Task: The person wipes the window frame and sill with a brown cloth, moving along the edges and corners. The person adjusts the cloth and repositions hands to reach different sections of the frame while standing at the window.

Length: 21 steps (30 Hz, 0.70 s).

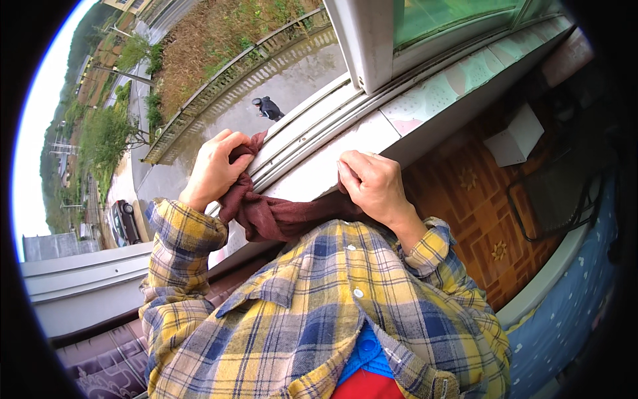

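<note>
A dark maroon cloth (pixel 279 217), bunched and partly twisted, hangs between my two hands in front of my body. My left hand (pixel 219 164) pinches one end over the white sliding-window track (pixel 311 144), at the outer side of the sill. Part of the cloth sticks out past the thumb and fingers. My right hand (pixel 374 187) is closed on the other end, above the inner edge of the tiled windowsill (pixel 349 144). The cloth's middle sags across the sill edge near my shirt.
A window sash with green glass (pixel 448 25) stands at the upper right. Outside below are a person (pixel 268 107) on wet paving, a balustrade (pixel 224 75) and a parked car (pixel 123 222). Indoors, a dark chair (pixel 553 194) and a blue bedspread (pixel 563 304) lie to the right.
</note>
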Tool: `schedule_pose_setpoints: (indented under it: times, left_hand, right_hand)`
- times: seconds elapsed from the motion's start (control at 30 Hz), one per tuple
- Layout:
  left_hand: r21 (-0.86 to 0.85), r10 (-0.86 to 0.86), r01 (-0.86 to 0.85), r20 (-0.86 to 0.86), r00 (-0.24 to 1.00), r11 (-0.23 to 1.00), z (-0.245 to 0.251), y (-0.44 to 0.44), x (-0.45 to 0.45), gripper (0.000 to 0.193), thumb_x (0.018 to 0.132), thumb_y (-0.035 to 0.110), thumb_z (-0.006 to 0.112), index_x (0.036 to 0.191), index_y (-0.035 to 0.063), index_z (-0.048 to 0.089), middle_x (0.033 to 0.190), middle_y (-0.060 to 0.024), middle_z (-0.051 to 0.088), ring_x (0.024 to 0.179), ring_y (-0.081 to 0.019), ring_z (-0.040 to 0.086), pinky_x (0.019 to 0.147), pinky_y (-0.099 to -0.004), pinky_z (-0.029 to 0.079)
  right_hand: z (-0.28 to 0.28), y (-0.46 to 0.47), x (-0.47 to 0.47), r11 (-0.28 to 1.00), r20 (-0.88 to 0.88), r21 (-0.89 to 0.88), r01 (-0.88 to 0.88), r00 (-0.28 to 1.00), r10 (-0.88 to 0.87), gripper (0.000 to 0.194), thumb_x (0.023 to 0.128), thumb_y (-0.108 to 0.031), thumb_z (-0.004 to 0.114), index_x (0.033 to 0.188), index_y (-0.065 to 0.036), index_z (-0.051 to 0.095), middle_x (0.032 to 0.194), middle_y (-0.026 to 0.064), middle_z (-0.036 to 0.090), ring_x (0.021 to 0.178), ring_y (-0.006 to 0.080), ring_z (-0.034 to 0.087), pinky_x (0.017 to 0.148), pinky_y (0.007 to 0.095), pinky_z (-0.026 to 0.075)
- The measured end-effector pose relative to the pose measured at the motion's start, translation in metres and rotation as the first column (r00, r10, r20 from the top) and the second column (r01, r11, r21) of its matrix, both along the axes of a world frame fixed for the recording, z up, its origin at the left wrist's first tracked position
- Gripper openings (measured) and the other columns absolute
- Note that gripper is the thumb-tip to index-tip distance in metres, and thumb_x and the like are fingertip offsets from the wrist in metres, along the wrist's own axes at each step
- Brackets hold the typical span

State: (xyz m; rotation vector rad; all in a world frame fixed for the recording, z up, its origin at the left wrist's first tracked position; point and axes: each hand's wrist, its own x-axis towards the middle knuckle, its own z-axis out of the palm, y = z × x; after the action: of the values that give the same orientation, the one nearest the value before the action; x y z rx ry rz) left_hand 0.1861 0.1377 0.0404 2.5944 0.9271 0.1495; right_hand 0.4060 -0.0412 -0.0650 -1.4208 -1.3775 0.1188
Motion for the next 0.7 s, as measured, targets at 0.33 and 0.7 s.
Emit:
schedule_pose_setpoints:
  times: [0.33,0.7]
  left_hand:
    - [0.224,-0.349,0.296,0.260,0.900,0.929,-0.035,0.019,0.134,0.019,0.085,0.010,0.074,0.103,0.0031,0.072,0.091,-0.0153,0.066,0.086,-0.0336,0.066,0.077,-0.0382,0.053]
    - [-0.050,-0.345,0.394,0.390,0.854,0.918,-0.023,-0.002,0.130,0.023,0.091,0.005,0.065,0.113,-0.0015,0.070,0.100,-0.0169,0.067,0.093,-0.0292,0.066,0.085,-0.0343,0.052]
  right_hand:
    - [-0.001,0.005,0.000,0.999,0.021,0.020,0.037,0.999,-0.037,0.015,0.084,-0.004,0.071,0.079,-0.007,0.057,0.061,0.0104,0.058,0.056,0.0285,0.062,0.050,0.0383,0.047]
    - [-0.001,0.004,-0.001,0.997,0.027,0.030,0.072,0.997,-0.072,0.015,0.082,-0.003,0.072,0.078,-0.006,0.058,0.060,0.0097,0.058,0.056,0.0278,0.062,0.049,0.0385,0.048]
